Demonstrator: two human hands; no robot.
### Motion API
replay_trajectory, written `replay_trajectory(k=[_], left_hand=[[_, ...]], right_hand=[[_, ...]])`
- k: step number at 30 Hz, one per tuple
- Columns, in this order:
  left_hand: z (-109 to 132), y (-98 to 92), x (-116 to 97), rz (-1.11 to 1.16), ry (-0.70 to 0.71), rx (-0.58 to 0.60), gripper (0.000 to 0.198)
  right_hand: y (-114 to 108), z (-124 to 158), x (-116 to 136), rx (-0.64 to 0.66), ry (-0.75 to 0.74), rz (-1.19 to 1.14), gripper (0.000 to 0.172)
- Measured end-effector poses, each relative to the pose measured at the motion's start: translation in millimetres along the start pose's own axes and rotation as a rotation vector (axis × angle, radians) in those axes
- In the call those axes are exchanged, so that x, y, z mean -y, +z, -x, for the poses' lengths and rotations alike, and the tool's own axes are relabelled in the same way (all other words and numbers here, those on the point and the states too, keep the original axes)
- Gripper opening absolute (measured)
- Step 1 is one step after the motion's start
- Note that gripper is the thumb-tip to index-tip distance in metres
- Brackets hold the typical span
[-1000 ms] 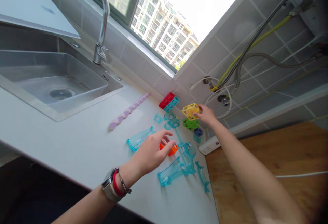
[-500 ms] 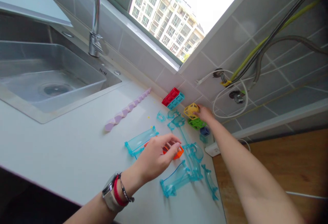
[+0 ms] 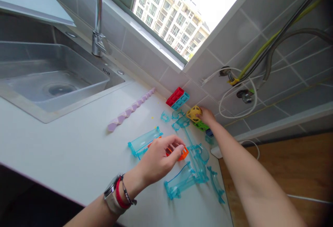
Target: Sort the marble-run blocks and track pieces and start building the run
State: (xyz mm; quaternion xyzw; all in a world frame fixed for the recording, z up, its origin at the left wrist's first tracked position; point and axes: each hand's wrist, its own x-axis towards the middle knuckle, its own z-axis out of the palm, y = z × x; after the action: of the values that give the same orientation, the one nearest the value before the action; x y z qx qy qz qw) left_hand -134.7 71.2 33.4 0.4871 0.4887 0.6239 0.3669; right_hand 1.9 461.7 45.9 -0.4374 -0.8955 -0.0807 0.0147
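My right hand reaches to the back of the counter, its fingers closed on a yellow openwork toy block. Green blocks and a dark blue block lie just below it, partly covered by my wrist. My left hand hovers over an orange openwork block piece, thumb and fingers loosely curled with a gap between them. The hand hides the middle of that piece. Around it lie clear teal plastic track pieces, including a long one at the left.
A red block row and a light-blue block row stand by the wall. A lilac twisted strip lies on the white counter. The sink and tap are at the left. Cables hang at the right.
The view has shifted slightly. My right hand stays at the yellow block, which appears turned a little, and more of the dark blue block is covered. My left hand is nearly still.
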Motion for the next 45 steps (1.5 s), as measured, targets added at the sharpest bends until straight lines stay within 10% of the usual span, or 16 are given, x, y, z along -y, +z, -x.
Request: replay_trajectory(k=[14, 28, 45], left_hand=[[1, 3.9, 2, -0.014, -0.014, 0.026, 0.022], [1, 5.9, 4, 0.072, -0.048, 0.042, 0.030], [1, 6.0, 3, 0.046, -0.050, 0.060, 0.031]], right_hand=[[27, 27, -15, -0.057, -0.052, -0.004, 0.069], [9, 26, -49, 0.001, -0.090, 0.080, 0.024], [13, 29, -49, 0.019, -0.095, 0.163, 0.032]])
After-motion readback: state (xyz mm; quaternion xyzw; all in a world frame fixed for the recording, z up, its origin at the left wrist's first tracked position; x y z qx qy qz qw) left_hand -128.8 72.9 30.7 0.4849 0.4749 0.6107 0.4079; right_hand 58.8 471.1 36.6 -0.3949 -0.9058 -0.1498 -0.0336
